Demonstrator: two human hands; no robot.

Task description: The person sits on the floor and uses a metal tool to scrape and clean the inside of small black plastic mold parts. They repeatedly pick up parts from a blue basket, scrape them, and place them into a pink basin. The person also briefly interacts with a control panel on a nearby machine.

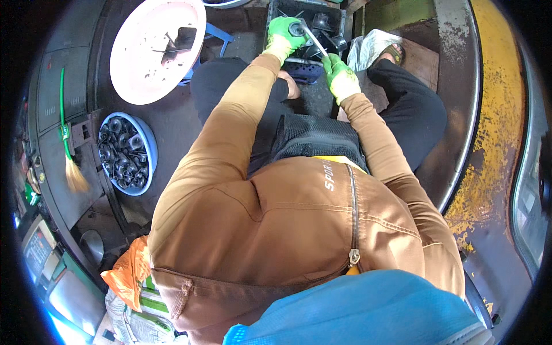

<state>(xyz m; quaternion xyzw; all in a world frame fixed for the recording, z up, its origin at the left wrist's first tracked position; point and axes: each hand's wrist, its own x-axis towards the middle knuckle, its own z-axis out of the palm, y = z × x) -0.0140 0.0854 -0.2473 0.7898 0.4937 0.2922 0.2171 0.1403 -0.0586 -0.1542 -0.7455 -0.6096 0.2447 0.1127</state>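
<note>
At 11 o'clock, a wide, round, pale-pink basin (133, 54) bears a dark flat piece and scattered bits. At 12 to 1 o'clock sits a dark crate (342, 22) with black parts (323, 22) inside. At 9 o'clock, a light-blue tub (153, 150) brims with black parts. The gloved left hand (282, 38), at 12, grips a round black part (296, 29) by the crate; the gloved right hand (341, 78), at 1, clasps a slim pale tool (315, 42), its far end at that part.

Broom (65, 133) (green-handled), orange bag (129, 270)
</note>
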